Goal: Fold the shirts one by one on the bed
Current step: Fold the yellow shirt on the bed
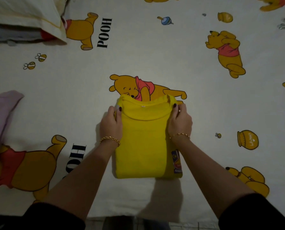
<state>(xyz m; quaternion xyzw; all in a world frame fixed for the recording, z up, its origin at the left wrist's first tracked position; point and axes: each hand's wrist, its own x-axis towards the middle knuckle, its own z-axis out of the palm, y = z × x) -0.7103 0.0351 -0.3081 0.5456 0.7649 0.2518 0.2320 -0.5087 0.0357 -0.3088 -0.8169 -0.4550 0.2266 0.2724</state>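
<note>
On the bed sheet (155,52), centre of view, near the edge closest to the person: yellow shirt (143,143), lying flat and folded into a narrow upright rectangle. The collar (145,107) is at the far end and the folded bottom edge at the near end. The collar end overlaps a printed bear on the sheet.

Left hand (111,123): gripping the shirt's left edge just below the collar, thumb on top of the fabric, fingers curled round the edge. Right hand (180,122): same grip mirrored on the right edge, thumb on top, fingers wrapped over the side. Both thumbnails are dark.

A gold bracelet (110,140) sits on the left wrist and a thinner chain (180,135) on the right. Black sleeves (55,216) are pushed up on both forearms.

Coloured print patch (177,161) shows on the shirt's lower right edge, partly behind the right forearm; can't read it.

Lilac garment (0,117) lies at the left edge of view, well apart from the shirt and cut off by the frame; can't tell what type. Pale pillow (22,12) is in the far left corner, with grey and red fabric (14,34) under it.

The sheet is white with bears, honey pots, bees and "POOH" lettering. Lighting is dim.
</note>
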